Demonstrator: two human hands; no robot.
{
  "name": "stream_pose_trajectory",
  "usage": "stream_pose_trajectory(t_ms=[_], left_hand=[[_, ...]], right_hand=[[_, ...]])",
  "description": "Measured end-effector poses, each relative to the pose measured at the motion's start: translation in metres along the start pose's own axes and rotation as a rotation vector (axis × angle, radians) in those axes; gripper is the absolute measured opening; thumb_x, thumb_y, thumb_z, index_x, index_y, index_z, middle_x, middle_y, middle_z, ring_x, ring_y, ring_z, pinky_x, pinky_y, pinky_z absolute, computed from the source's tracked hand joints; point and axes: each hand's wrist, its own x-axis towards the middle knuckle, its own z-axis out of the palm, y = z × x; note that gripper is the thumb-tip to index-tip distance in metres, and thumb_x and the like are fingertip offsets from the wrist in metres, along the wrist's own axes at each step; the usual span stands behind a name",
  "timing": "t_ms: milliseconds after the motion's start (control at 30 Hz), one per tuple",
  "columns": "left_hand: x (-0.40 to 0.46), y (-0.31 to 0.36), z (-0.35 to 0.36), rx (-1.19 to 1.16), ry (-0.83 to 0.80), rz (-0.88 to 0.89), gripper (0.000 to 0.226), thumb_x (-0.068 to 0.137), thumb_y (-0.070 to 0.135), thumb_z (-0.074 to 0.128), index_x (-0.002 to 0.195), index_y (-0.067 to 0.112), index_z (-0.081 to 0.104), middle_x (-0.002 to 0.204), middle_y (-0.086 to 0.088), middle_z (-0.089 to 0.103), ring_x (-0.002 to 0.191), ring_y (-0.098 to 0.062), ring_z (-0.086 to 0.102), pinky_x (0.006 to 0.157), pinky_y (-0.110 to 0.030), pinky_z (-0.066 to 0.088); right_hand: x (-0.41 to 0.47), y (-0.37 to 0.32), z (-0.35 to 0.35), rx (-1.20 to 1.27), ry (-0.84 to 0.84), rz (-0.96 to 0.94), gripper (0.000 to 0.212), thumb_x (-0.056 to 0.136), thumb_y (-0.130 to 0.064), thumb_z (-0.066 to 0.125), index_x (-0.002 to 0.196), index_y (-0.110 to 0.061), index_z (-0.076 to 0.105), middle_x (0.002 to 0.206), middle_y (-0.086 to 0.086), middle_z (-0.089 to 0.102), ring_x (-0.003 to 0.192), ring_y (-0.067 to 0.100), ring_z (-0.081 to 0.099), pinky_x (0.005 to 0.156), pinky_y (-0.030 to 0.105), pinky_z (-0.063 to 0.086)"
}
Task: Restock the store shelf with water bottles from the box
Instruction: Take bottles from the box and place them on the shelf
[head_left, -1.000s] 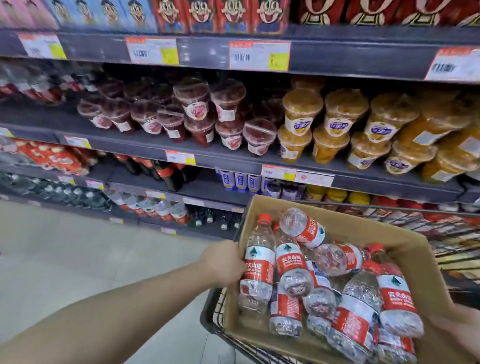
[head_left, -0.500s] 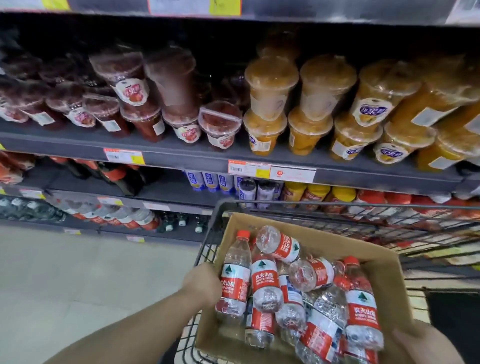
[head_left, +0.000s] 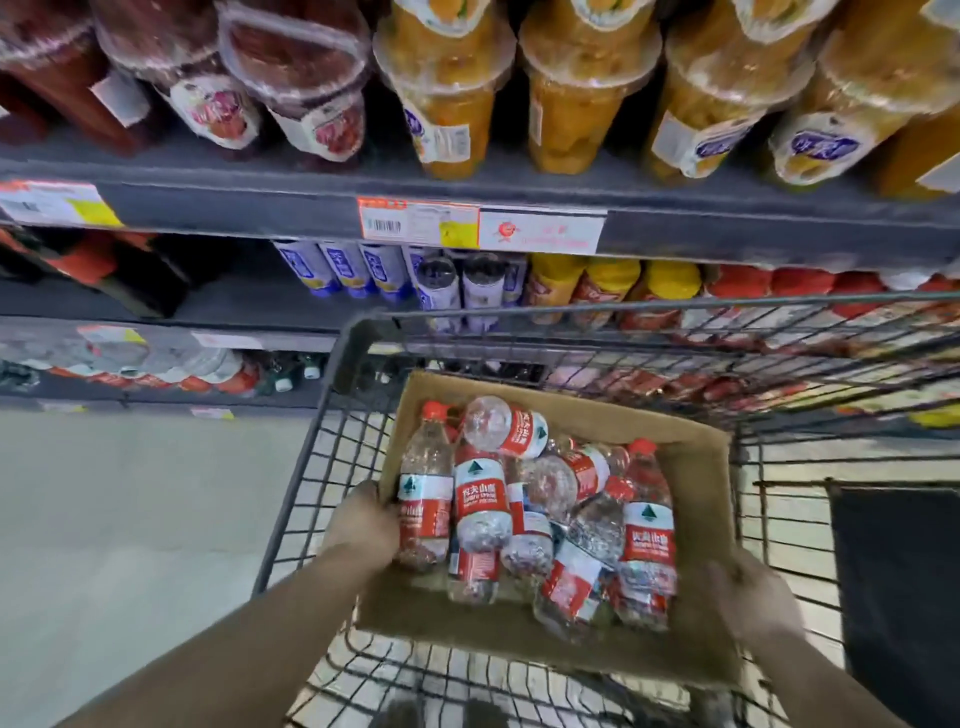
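A cardboard box (head_left: 696, 483) sits inside a black wire cart (head_left: 332, 431), its long axis running from the person toward the shelf (head_left: 260, 192) ahead. The left hand (head_left: 363, 525) grips the box's left wall, fingers hooked over the edge beside a bottle. The right hand (head_left: 753, 603) is pressed against the box's right wall near the near corner; it is blurred, so whether its fingers curl round the cardboard cannot be told.

The water bottles (head_left: 480, 499) lie heaped in the box, red labels showing. Most lie lengthwise, red caps toward the shelf; the leftmost bottle (head_left: 423, 493) lies along the left wall with its cap at the far end. One bottle (head_left: 504, 426) lies crosswise on top at the far end, its clear base facing left.

On the shelf above stand cups of orange fruit (head_left: 452, 88) and dark red tubs (head_left: 301, 88), with price tags (head_left: 418, 222) on its front edge.
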Motion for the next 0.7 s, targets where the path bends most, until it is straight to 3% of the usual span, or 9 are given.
stream_pose_trajectory(t_ms=[167,267,333,367,433,500,600,700], left_hand=[[-0.016,0.005,-0.005,-0.067,0.041,0.077,0.033,0.096,0.020,0.053,0.127,0.009,0.053,0.119,-0.016,0.067,0.105,-0.035,0.062,0.088,-0.038,0.050],[-0.025,0.012,-0.004,-0.116,0.033,0.118,0.038,0.095,0.024,0.056,0.131,0.016,0.046,0.107,-0.004,0.065,0.094,-0.027,0.061,0.080,-0.035,0.047],[-0.032,0.019,-0.006,-0.151,0.060,0.187,0.041,0.094,0.021,0.057,0.133,0.021,0.044,0.104,0.004,0.061,0.095,-0.021,0.061,0.079,-0.033,0.046],[-0.036,0.022,-0.006,-0.134,0.093,0.229,0.045,0.092,0.020,0.058,0.134,0.022,0.043,0.111,0.004,0.061,0.102,-0.022,0.060,0.083,-0.035,0.049],[-0.039,0.028,-0.005,-0.045,0.177,0.305,0.053,0.088,0.020,0.061,0.138,0.020,0.043,0.130,-0.005,0.057,0.120,-0.028,0.054,0.099,-0.044,0.047],[-0.044,0.037,-0.004,0.009,0.220,0.349,0.059,0.088,0.022,0.063,0.142,0.017,0.042,0.142,-0.010,0.049,0.131,-0.031,0.044,0.111,-0.046,0.037],[-0.047,0.047,-0.003,0.005,0.200,0.363,0.061,0.091,0.028,0.062,0.146,0.017,0.038,0.150,-0.010,0.040,0.139,-0.029,0.032,0.116,-0.040,0.026],[-0.042,0.046,-0.002,0.013,0.181,0.387,0.062,0.091,0.030,0.062,0.147,0.017,0.037,0.153,-0.010,0.036,0.142,-0.027,0.028,0.117,-0.037,0.022]], right_hand=[[-0.020,-0.012,-0.008,0.075,-0.027,0.045,0.033,0.097,-0.020,0.050,0.126,-0.004,0.056,0.104,0.020,0.065,0.089,0.033,0.059,0.071,0.028,0.036],[-0.028,-0.020,-0.006,0.153,-0.026,0.092,0.036,0.098,-0.020,0.049,0.130,-0.005,0.048,0.100,0.013,0.059,0.079,0.026,0.050,0.066,0.027,0.040],[-0.033,-0.025,0.001,0.081,0.138,0.046,0.049,0.093,-0.024,0.054,0.138,-0.008,0.040,0.122,0.016,0.056,0.099,0.034,0.055,0.081,0.037,0.049],[-0.037,-0.031,0.005,0.034,0.235,-0.003,0.055,0.090,-0.025,0.058,0.139,-0.010,0.041,0.129,0.019,0.054,0.111,0.037,0.052,0.091,0.044,0.048],[-0.046,-0.053,0.013,0.045,0.325,-0.117,0.054,0.087,-0.026,0.062,0.137,-0.013,0.047,0.128,0.018,0.054,0.117,0.037,0.050,0.100,0.045,0.042],[-0.059,-0.086,0.016,0.212,0.231,-0.213,0.045,0.091,-0.027,0.060,0.133,-0.017,0.052,0.125,0.012,0.056,0.116,0.031,0.052,0.098,0.038,0.042],[-0.069,-0.131,0.027,0.425,-0.048,-0.302,0.036,0.094,-0.028,0.057,0.129,-0.018,0.056,0.123,0.003,0.060,0.105,0.018,0.056,0.089,0.024,0.041],[-0.069,-0.171,0.043,0.458,-0.191,-0.298,0.050,0.087,-0.039,0.065,0.131,-0.021,0.050,0.122,0.001,0.058,0.109,0.021,0.059,0.094,0.031,0.048]])
